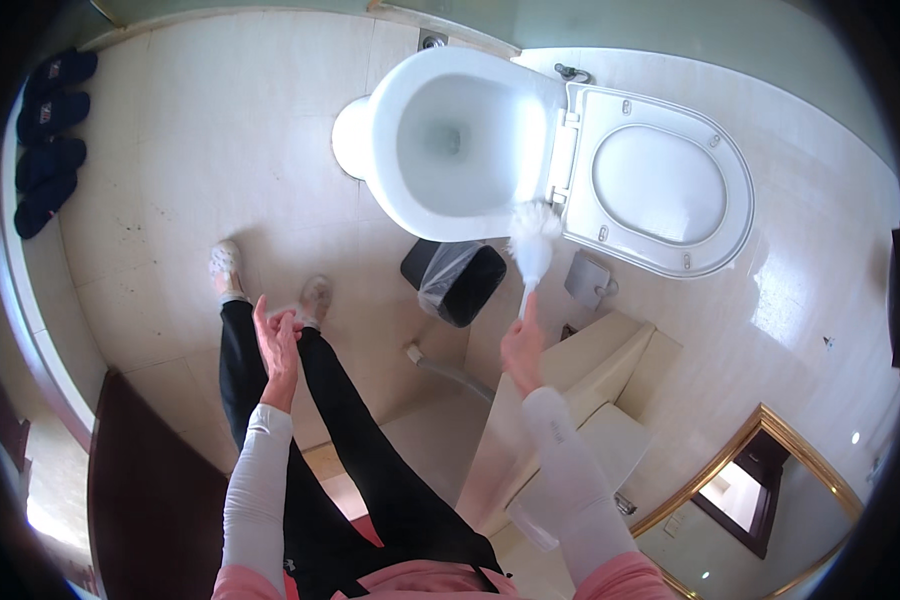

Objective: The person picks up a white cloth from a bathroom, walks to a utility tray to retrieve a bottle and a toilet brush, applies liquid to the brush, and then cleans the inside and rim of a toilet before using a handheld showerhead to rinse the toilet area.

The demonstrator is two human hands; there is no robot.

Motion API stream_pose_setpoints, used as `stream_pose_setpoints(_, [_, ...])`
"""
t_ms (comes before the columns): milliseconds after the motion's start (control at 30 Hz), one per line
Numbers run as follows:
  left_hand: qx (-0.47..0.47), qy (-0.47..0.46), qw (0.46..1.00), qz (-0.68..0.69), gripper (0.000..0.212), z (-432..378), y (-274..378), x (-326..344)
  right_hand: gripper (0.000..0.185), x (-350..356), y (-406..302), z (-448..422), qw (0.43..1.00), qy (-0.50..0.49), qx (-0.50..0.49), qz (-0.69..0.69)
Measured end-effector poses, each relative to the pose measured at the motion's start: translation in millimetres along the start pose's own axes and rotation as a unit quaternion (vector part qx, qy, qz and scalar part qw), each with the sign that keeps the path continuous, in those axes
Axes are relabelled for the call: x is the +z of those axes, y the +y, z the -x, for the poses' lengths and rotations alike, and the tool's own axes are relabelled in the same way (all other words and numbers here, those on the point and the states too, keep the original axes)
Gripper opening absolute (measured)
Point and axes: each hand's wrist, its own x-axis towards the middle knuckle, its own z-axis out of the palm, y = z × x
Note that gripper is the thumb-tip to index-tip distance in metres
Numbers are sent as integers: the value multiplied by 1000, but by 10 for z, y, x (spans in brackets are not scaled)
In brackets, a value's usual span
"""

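Observation:
My right hand [522,350] grips the handle of a white toilet brush [534,251]. The brush's bristly head is at the near rim of a white toilet bowl [461,142], close to the seat hinge; whether it touches the porcelain I cannot tell. The toilet seat and lid [660,180] are raised, leaning back from the bowl. Water shows at the bottom of the bowl. My left hand [278,334] hangs over the floor above my shoes with nothing in it, its index finger stretched out and the other fingers partly curled.
A black waste bin [461,289] with a clear liner stands beside the toilet. Past it are a metal paper holder [589,280], a grey drain hose [454,375] and a cream basin counter [570,390]. A gold-framed mirror [757,480] is at lower right. Dark slippers [54,112] line the left edge.

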Motion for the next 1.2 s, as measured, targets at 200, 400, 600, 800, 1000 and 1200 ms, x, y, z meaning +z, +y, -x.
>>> stream_pose_setpoints(200, [43, 39, 994, -92, 59, 230, 696, -748, 59, -87, -790, 165, 962, -40, 138, -234])
stream_pose_setpoints(400, [42, 45, 976, -210, 58, 279, 1512, -1007, 58, 359, -771, 431, 972, 81, 39, -218])
stream_pose_setpoints(600, [112, -44, 948, -293, 57, 84, 2255, -354, 55, -214, -1177, 48, 887, -63, 215, -403])
stream_pose_setpoints(800, [274, -269, 828, -408, 44, 502, 2989, 2023, 56, 350, -1170, 615, 898, 48, 83, -430])
stream_pose_setpoints(1000, [739, -366, 348, -445, 60, 2015, 2913, 4651, 56, -81, -1320, 845, 646, -17, 201, -737])
stream_pose_setpoints(1200, [744, -304, -133, -580, 72, 2971, 2549, 6118, 60, -553, -1320, 1067, 439, -52, 245, -863])
